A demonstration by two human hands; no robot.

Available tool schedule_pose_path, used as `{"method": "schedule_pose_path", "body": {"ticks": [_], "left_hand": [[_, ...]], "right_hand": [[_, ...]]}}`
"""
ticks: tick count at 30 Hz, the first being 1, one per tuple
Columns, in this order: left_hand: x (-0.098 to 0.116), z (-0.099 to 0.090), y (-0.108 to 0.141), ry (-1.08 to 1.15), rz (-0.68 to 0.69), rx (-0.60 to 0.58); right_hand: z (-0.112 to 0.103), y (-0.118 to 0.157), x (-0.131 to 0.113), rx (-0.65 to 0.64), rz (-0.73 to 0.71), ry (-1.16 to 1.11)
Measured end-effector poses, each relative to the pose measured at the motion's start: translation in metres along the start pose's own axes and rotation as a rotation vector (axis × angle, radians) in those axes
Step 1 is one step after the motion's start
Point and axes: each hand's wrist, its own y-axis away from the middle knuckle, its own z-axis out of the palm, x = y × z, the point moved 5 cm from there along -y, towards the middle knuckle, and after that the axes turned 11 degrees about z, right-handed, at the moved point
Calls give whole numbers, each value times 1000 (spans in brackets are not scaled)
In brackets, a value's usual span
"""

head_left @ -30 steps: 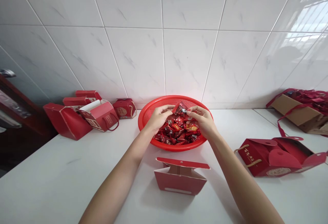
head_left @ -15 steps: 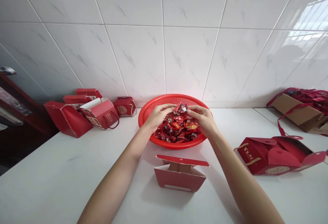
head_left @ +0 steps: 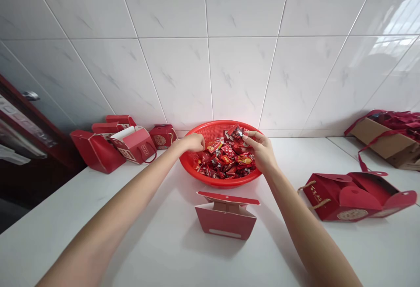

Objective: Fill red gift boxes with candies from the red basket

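The right fingers (head_left: 253, 141) pinch a shiny red wrapped candy (head_left: 236, 132), best held lightly, above the round red plastic basket (head_left: 226, 183) beneath them; the left fingers (head_left: 199, 141) curl, their grip hidden.

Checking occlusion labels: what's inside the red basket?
The red basket holds heaped wrapped candies, mostly red; the right hand grips one at the far side. Covered: whatever lies beneath the top layer, and the patch behind the left hand.
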Motion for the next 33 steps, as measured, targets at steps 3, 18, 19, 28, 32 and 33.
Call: {"method": "schedule_pose_path", "body": {"ticks": [3, 18, 19, 28, 32, 33], "left_hand": [[3, 17, -9, -77, 7, -130], [3, 23, -3, -171, 44, -253], [4, 18, -1, -162, 41, -239], [38, 10, 40, 1015, 23, 62], [58, 24, 58, 1436, -59, -32], [62, 25, 61, 1495, -82, -37]], "right_hand": [[0, 0, 0, -2, 9, -7], [-4, -5, 3, 46, 16, -125], [-4, -5, 3, 49, 16, -134], [-4, -5, 0, 7, 45, -243], [-2, -3, -7, -41, 68, -291], [-1, -2, -9, -59, 77, -298]]}}
